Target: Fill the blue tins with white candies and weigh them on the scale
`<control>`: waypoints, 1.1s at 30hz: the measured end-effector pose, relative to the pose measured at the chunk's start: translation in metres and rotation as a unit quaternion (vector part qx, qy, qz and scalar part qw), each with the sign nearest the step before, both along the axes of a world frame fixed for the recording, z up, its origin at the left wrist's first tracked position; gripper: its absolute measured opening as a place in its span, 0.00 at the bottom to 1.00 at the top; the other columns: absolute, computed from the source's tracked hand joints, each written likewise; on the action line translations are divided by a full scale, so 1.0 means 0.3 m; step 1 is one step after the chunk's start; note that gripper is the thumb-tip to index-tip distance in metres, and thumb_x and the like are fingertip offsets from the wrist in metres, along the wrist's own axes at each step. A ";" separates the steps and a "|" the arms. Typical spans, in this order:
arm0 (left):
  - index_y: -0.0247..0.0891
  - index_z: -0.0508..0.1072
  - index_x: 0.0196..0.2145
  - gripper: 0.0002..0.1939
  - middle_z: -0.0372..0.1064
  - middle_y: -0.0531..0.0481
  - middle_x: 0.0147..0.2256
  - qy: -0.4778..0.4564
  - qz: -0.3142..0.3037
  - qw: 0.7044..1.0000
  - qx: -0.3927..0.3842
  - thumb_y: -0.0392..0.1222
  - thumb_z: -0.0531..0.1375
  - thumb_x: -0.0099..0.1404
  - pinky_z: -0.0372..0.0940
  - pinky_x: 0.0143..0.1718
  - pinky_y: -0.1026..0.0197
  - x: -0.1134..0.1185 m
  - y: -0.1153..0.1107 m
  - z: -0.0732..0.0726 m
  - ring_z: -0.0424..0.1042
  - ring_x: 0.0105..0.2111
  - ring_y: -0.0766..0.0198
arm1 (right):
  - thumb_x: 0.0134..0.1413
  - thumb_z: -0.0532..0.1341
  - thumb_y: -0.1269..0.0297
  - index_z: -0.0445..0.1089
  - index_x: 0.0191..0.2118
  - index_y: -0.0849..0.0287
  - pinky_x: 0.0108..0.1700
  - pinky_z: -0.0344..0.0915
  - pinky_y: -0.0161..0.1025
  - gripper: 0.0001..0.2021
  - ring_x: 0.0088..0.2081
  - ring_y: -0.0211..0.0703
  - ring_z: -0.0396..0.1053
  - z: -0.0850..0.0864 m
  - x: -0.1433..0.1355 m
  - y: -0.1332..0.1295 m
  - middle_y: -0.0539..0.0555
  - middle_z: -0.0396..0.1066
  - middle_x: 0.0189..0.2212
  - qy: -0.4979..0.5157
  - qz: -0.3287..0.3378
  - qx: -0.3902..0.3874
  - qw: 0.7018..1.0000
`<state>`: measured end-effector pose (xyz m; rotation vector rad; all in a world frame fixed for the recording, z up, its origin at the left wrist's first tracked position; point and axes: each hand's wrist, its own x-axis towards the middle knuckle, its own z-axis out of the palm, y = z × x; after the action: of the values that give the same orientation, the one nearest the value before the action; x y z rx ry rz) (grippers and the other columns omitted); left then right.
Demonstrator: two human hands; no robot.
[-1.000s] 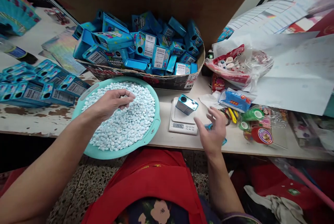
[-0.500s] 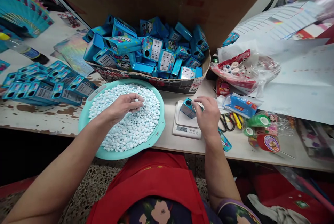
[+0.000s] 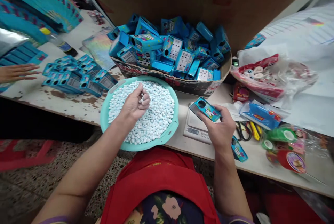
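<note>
My left hand (image 3: 137, 103) is over a turquoise basin (image 3: 169, 135) full of small white and pale blue candies (image 3: 156, 123). Its fingers curl inward, palm partly turned up, around a few candies. In my right hand (image 3: 221, 125) is a small blue candy box (image 3: 208, 109), tilted, with a round dark hole showing on its top face. That box is held above a white digital scale (image 3: 197, 132), whose display is too blurred to read. Another blue box piece (image 3: 238, 150) lies on the table by my right wrist.
Behind the basin stands a carton (image 3: 167, 78) heaped with blue boxes. More boxes (image 3: 70, 81) stand grouped at left, near another person's hand (image 3: 19, 72) and a bottle (image 3: 61, 43). Scissors (image 3: 244, 130), a yellow cutter (image 3: 255, 130), tape (image 3: 281, 134) and plastic bags (image 3: 276, 78) lie at right.
My right hand has lifted the blue box off the scale and tilted it. My left hand has turned its palm upward with candies in it. The other person's hand has come further into view.
</note>
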<state>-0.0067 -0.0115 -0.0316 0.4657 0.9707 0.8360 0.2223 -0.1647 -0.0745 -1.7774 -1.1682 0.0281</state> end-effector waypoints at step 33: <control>0.39 0.68 0.28 0.15 0.69 0.53 0.24 0.247 0.067 0.914 0.314 0.53 0.61 0.63 0.67 0.26 0.65 -0.129 -0.033 0.025 0.71 0.24 0.67 | 0.47 0.72 0.52 0.74 0.43 0.55 0.42 0.68 0.42 0.19 0.38 0.45 0.72 0.102 -0.081 0.037 0.51 0.76 0.37 0.036 0.096 -0.027 0.994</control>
<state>-0.0455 -0.0213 -0.0242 1.2219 1.1937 1.1892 0.1981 -0.1535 -0.0439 -1.6911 -1.2921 0.2362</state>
